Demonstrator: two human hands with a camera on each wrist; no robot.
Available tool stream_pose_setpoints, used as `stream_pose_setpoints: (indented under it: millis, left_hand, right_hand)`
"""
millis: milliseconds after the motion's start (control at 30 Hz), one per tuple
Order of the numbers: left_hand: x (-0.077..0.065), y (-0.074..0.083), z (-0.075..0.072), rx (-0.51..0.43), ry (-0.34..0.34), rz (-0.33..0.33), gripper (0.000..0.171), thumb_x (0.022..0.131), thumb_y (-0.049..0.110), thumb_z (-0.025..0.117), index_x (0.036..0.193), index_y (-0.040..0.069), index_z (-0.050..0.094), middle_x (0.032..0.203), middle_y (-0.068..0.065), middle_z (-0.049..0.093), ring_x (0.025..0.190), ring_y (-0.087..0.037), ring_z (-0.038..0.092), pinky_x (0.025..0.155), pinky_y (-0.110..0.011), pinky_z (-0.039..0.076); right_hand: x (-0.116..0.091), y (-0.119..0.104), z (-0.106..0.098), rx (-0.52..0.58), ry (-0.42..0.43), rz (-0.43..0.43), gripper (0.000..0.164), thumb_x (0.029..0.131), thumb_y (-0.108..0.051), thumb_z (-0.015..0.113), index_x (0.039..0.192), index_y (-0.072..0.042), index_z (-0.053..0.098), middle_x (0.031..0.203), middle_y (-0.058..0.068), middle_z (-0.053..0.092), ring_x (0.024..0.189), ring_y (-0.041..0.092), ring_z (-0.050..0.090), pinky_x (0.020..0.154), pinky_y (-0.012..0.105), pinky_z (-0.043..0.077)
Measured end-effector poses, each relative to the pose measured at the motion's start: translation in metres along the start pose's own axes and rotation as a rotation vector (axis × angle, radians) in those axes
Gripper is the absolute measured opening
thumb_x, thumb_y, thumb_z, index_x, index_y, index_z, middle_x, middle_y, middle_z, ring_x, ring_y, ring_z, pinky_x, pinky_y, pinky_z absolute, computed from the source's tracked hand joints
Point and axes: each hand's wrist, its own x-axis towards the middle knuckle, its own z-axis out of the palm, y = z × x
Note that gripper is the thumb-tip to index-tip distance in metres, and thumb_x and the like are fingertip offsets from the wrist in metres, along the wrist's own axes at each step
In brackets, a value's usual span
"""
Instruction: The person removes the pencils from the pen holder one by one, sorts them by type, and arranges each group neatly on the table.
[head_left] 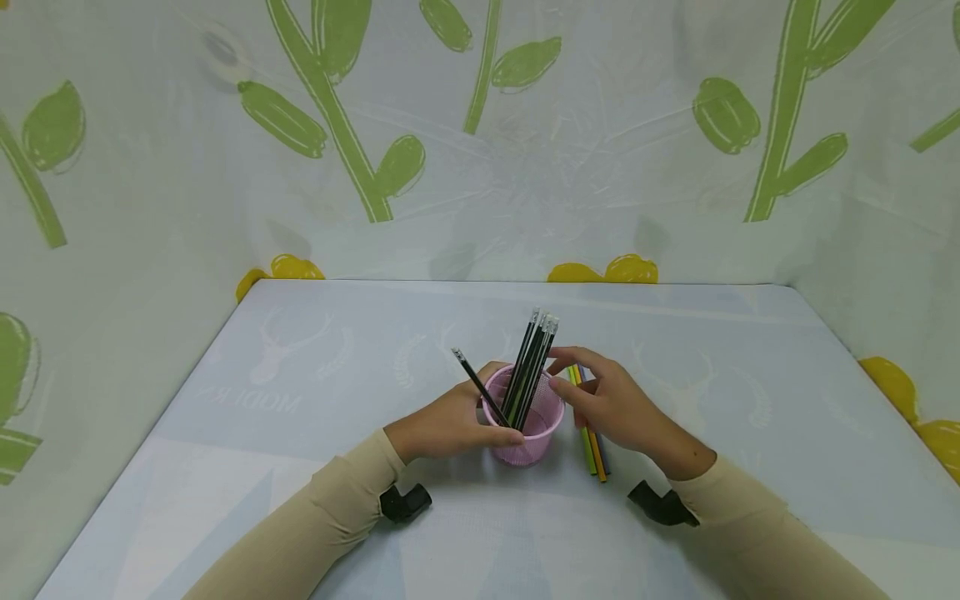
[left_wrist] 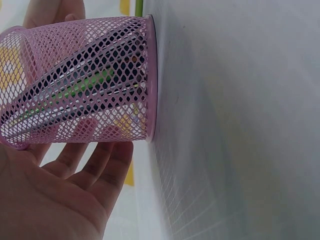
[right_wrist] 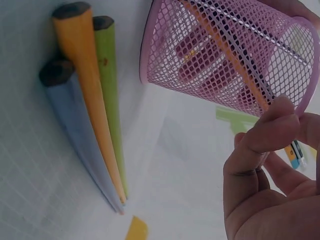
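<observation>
A pink mesh pencil cup (head_left: 528, 446) stands upright on the table, with my left hand (head_left: 450, 421) gripping it. The left thumb lies along the near rim and the fingers reach round the far side, seen below the cup in the left wrist view. Several black pencils (head_left: 531, 367) lean in the cup, eraser ends up. Another black pencil (head_left: 476, 375) slants left over the rim. My right hand (head_left: 611, 404) is at the right rim, thumb and forefinger apart beside the pencils. In the right wrist view its bent fingers (right_wrist: 260, 137) overlap the rim.
Beside the cup, under the right hand, lie a green pencil (head_left: 588, 454), an orange pencil (head_left: 597, 458) and a blue pencil (right_wrist: 75, 125). The pale table (head_left: 315, 375) meets a leaf-patterned wall covering (head_left: 570, 183) at its back and sides.
</observation>
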Motion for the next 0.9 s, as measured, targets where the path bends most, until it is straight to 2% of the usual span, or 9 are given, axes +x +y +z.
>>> stream_pose_setpoints:
  millis: [500,700,900]
  left_hand:
    - [0.0001,0.0004,-0.0002,-0.006,-0.004,-0.005,0.077,0.085,0.039,0.078,0.148,0.032,0.035,0.134,0.010,0.058,0.122,-0.006,0.056,0.109,-0.037,0.041]
    - [0.0001,0.0002,-0.0001,-0.004,-0.002,0.001,0.077,0.085,0.038,0.078,0.148,0.031,0.035,0.136,0.011,0.056,0.123,-0.006,0.054,0.111,-0.038,0.040]
    - [0.0005,-0.0001,0.0001,-0.007,-0.005,0.020,0.077,0.086,0.036,0.078,0.149,0.031,0.034,0.138,0.010,0.055,0.123,-0.007,0.055,0.111,-0.037,0.040]
  right_hand:
    - [-0.0011,-0.0020,0.0024,0.048,0.006,0.019,0.040,0.099,-0.023,0.064,0.136,-0.012,0.055,0.125,0.017,0.059,0.051,0.013,0.051,0.049,0.026,0.047]
    - [-0.0012,-0.0026,0.0021,0.068,0.022,0.017,0.031,0.099,-0.023,0.064,0.126,-0.010,0.059,0.120,0.016,0.060,0.049,0.014,0.049,0.047,0.026,0.046]
    - [-0.0020,-0.0047,0.0022,0.089,0.034,0.019,0.025,0.099,-0.023,0.064,0.118,-0.008,0.058,0.111,0.021,0.061,0.048,0.014,0.048,0.045,0.026,0.043]
